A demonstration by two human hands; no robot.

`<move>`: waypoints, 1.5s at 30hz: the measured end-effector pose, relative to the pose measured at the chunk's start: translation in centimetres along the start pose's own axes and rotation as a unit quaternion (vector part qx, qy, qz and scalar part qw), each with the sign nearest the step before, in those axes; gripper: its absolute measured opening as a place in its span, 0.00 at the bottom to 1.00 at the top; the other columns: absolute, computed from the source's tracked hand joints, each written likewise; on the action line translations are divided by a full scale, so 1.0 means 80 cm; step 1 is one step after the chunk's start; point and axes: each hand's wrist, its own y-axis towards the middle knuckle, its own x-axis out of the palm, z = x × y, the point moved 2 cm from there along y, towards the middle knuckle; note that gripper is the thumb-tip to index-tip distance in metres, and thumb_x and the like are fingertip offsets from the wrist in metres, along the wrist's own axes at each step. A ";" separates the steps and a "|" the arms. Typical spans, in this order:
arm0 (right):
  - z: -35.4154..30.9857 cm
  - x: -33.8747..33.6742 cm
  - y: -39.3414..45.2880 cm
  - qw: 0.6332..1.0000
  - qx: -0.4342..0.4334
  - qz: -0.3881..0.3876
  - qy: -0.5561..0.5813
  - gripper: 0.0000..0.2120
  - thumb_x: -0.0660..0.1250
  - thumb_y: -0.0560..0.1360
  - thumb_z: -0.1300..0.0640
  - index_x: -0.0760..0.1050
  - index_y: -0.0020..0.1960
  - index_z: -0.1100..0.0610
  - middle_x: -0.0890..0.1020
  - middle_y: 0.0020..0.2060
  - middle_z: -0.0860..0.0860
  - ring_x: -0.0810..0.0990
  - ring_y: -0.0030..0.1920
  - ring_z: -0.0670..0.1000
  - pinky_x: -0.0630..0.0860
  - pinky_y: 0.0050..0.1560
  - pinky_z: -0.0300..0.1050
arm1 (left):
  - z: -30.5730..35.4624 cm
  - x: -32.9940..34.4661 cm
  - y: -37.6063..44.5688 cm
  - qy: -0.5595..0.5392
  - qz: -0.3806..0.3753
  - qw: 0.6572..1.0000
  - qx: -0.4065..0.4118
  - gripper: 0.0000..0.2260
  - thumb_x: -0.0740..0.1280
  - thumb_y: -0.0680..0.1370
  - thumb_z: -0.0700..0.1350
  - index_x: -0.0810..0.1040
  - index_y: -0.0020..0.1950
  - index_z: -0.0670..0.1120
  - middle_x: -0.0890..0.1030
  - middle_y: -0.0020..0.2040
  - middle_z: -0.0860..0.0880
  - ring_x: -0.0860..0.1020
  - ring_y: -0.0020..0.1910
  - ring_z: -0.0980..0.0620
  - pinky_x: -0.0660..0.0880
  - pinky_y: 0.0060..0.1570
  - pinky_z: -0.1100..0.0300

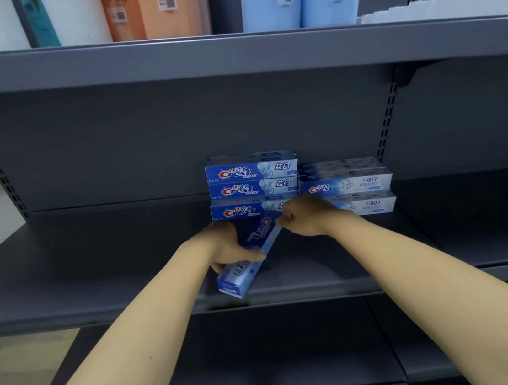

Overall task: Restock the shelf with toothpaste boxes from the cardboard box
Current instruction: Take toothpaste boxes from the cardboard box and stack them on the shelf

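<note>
Head view: on the dark shelf (pixel 92 266), three blue Crest boxes (pixel 254 189) stand stacked, a paler stack (pixel 349 191) touching at their 3 o'clock. The left hand (pixel 227 245) grips a tilted toothpaste box (pixel 249 259), fingers wrapped around it. The right hand (pixel 306 217), fingers curled, touches its far end at 1 o'clock.

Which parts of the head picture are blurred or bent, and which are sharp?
Head view: the stacked dark-blue toothpaste boxes are sharp, their print readable; the box held by the left hand and touched by the right hand, the held toothpaste box, is smeared; the upper shelf edge curves from wide-angle distortion; lighting is soft, without glare.
</note>
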 end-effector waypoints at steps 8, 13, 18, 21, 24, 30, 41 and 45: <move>-0.030 0.029 0.010 0.993 0.060 -0.101 -0.024 0.30 0.54 0.73 0.29 0.76 0.47 0.56 0.77 0.43 0.53 0.77 0.45 0.53 0.73 0.45 0.44 | 0.001 0.003 -0.012 -0.113 -0.140 0.983 -0.021 0.14 0.55 0.82 0.41 0.70 0.65 0.39 0.80 0.58 0.40 0.81 0.48 0.46 0.76 0.39 0.64; -0.052 0.035 0.009 0.988 0.028 -0.147 -0.034 0.37 0.56 0.70 0.28 0.67 0.70 0.50 0.74 0.64 0.52 0.75 0.59 0.55 0.76 0.59 0.50 | -0.012 -0.013 -0.003 0.044 0.008 0.999 0.000 0.12 0.56 0.81 0.44 0.75 0.60 0.43 0.81 0.54 0.47 0.78 0.41 0.53 0.73 0.40 0.63; -0.066 0.031 0.008 0.992 0.035 -0.121 -0.020 0.17 0.64 0.72 0.44 0.69 0.52 0.56 0.76 0.47 0.54 0.77 0.46 0.53 0.74 0.41 0.43 | -0.015 -0.018 0.002 0.225 0.150 0.960 0.073 0.22 0.59 0.80 0.43 0.60 0.74 0.51 0.65 0.71 0.49 0.64 0.69 0.46 0.64 0.65 0.52; -0.069 0.028 0.008 0.995 0.000 -0.075 -0.071 0.17 0.66 0.73 0.48 0.71 0.56 0.58 0.76 0.49 0.55 0.77 0.47 0.54 0.72 0.40 0.41 | -0.011 -0.016 0.007 0.262 0.132 0.948 0.124 0.25 0.59 0.79 0.43 0.58 0.75 0.51 0.62 0.73 0.50 0.60 0.72 0.48 0.59 0.68 0.53; -0.065 0.022 0.010 0.989 -0.040 -0.003 -0.146 0.22 0.67 0.73 0.52 0.70 0.64 0.60 0.76 0.57 0.57 0.77 0.56 0.58 0.74 0.50 0.46 | -0.014 -0.011 0.014 0.280 0.127 0.941 0.141 0.23 0.59 0.80 0.43 0.60 0.74 0.50 0.63 0.73 0.50 0.62 0.71 0.48 0.60 0.69 0.53; -0.052 0.017 0.026 0.960 -0.106 0.115 -0.231 0.21 0.64 0.76 0.62 0.65 0.68 0.59 0.73 0.62 0.58 0.75 0.60 0.60 0.75 0.54 0.53 | -0.020 -0.019 0.030 0.320 0.256 0.903 0.130 0.28 0.62 0.79 0.43 0.54 0.76 0.50 0.59 0.75 0.51 0.58 0.74 0.50 0.57 0.69 0.55; -0.033 0.022 0.081 0.918 -0.131 0.276 -0.252 0.27 0.82 0.44 0.66 0.82 0.42 0.58 0.80 0.31 0.54 0.81 0.29 0.54 0.79 0.28 0.43 | -0.009 -0.021 0.069 0.270 0.331 0.894 0.137 0.28 0.59 0.79 0.41 0.53 0.77 0.45 0.60 0.75 0.48 0.59 0.74 0.49 0.57 0.72 0.54; -0.027 0.027 0.095 0.920 -0.130 0.289 -0.231 0.26 0.83 0.44 0.63 0.82 0.41 0.57 0.81 0.32 0.53 0.82 0.30 0.52 0.79 0.28 0.42 | -0.010 -0.024 0.085 0.280 0.329 0.892 0.131 0.29 0.61 0.78 0.43 0.53 0.77 0.44 0.60 0.75 0.47 0.58 0.74 0.49 0.54 0.73 0.54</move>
